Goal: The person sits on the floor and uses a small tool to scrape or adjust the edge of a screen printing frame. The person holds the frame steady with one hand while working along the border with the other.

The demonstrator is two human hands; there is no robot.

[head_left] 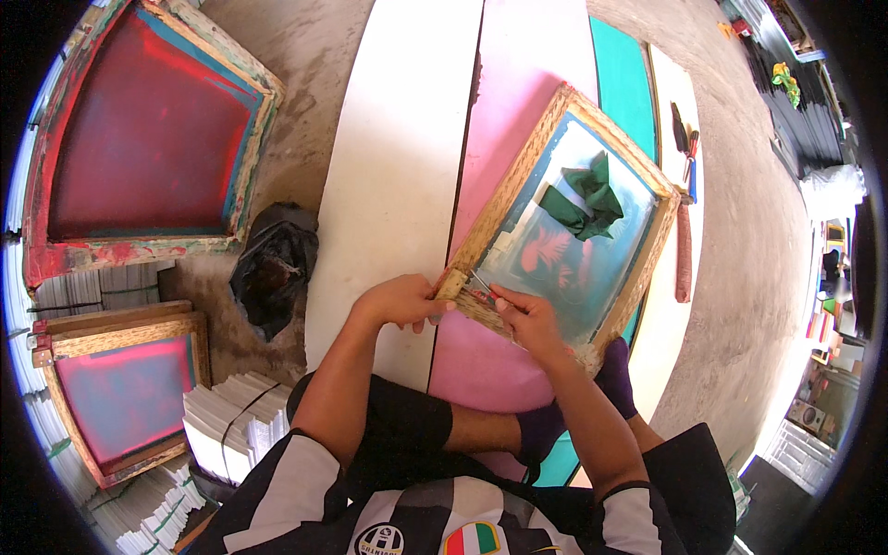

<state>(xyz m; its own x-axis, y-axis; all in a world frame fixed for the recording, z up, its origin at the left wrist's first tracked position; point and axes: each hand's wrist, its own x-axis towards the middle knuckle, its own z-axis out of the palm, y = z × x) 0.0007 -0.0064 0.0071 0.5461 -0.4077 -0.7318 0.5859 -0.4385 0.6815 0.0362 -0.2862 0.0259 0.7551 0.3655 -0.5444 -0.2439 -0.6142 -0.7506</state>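
A wooden screen-printing frame (638,269) with translucent mesh lies tilted on the painted boards in front of me. My left hand (396,302) is closed at the frame's near left corner, thumb and fingers pinched on the wood. Beside it my right hand (529,319) grips a slim metal tool (482,281), its tip at the inner edge of that corner. What kind of tool it is I cannot make out. Crumpled dark green cloth (592,199) rests on the mesh, above a pale leaf-like pattern.
Right of the frame lie a brown-handled tool (684,252) and a red-and-blue screwdriver (692,155). At left stand a large red-stained screen frame (139,251), a smaller one (129,344), a black plastic bag (268,268) and bundled white sheets (227,416). My legs are folded near the frame.
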